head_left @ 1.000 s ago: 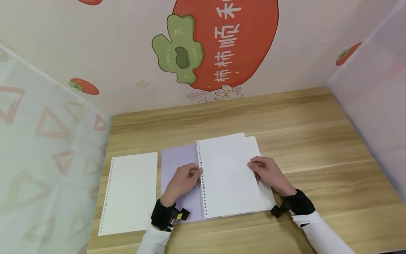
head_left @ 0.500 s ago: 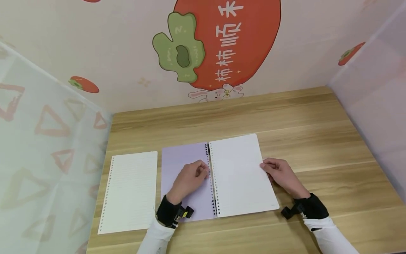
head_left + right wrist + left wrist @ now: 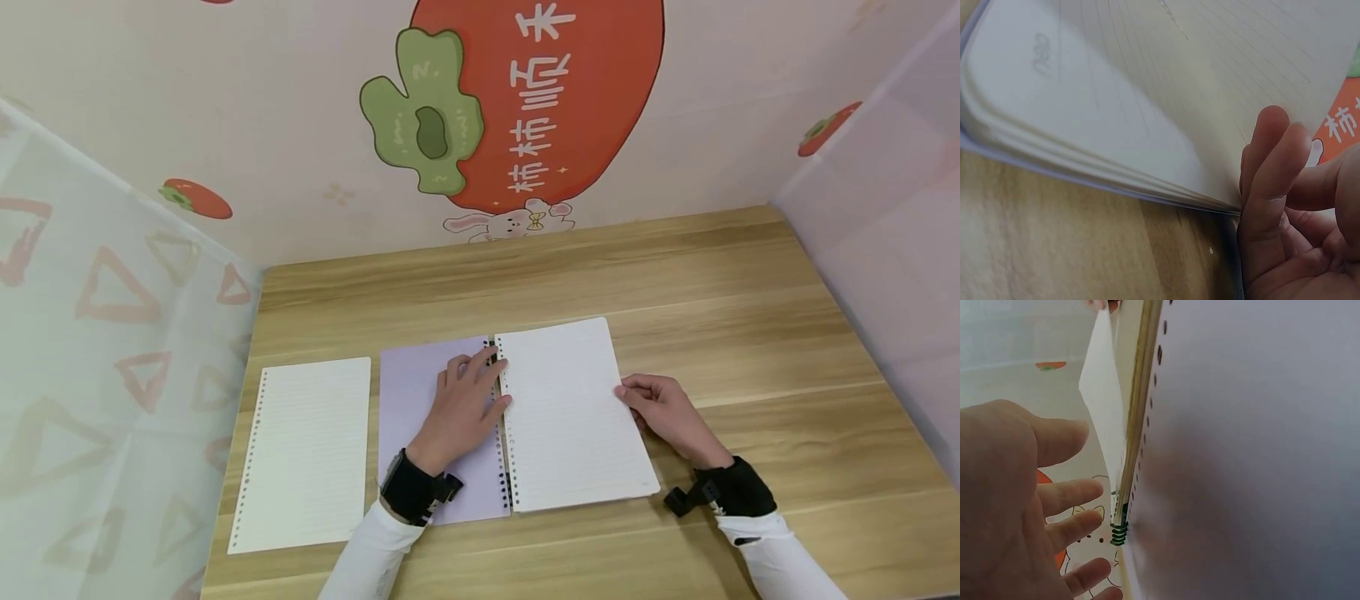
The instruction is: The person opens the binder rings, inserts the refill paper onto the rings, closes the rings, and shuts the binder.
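Observation:
A lilac-covered loose-leaf notebook lies open, its lilac cover [image 3: 420, 375] on the left and a stack of white lined paper [image 3: 573, 433] on the right. Along the gap between them runs the row of punched holes, with dark binder rings [image 3: 1119, 534] near the ends. My left hand [image 3: 461, 417] hovers at or rests on the upper binding, fingers spread; contact is unclear. In the left wrist view, its fingertips are close beside the rings. My right hand [image 3: 663, 412] pinches the stack's right edge, lifting a page [image 3: 1210, 125] with fingers underneath.
One loose punched sheet [image 3: 307, 450] lies on the wooden table [image 3: 712, 308] left of the notebook. A printed wall [image 3: 300, 125] rises behind the table, with side panels left and right.
A punched sheet held by both hands has moved right, onto the stack. My left hand has since let go and moved up along the binding, spreading its fingers. The right hand keeps its pinch.

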A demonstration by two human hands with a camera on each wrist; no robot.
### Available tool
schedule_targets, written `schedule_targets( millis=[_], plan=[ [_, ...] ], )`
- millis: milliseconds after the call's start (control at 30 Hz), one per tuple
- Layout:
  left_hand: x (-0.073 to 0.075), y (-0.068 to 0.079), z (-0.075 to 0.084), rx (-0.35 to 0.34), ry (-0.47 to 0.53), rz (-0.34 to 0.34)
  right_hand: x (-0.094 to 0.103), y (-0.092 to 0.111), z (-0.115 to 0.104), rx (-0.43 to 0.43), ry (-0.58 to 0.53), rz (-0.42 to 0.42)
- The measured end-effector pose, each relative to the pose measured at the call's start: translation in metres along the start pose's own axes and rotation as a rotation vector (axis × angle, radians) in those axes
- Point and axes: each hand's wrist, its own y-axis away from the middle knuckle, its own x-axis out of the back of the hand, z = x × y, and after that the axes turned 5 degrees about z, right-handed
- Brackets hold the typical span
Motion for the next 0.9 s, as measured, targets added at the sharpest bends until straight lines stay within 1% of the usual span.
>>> schedule_targets(
  millis=[200, 333, 633, 767, 833, 900],
  plan=[
    [-0.005, 0.002, 0.0, -0.03, -0.027, 0.006, 0.0, 0.0, 0.001, -0.007, 0.002, -0.005],
    [-0.006, 0.002, 0.0, -0.024, -0.023, -0.005, 0.002, 0.0, 0.001, -0.011, 0.002, -0.013],
    [-0.005, 0.001, 0.003, -0.039, -0.041, 0.012, 0.005, 0.0, 0.0, 0.001, 0.022, -0.021],
    [-0.004, 0.003, 0.004, -0.024, -0.027, -0.003, 0.006, 0.001, -0.002, -0.001, 0.013, -0.029],
    [-0.003, 0.007, 0.003, -0.012, -0.028, -0.008, 0.005, 0.001, -0.003, 0.002, 0.008, -0.038],
    [-0.002, 0.012, 0.004, -0.001, -0.025, 0.005, 0.004, 0.002, -0.003, 0.0, 0.003, -0.041]
  ],
)
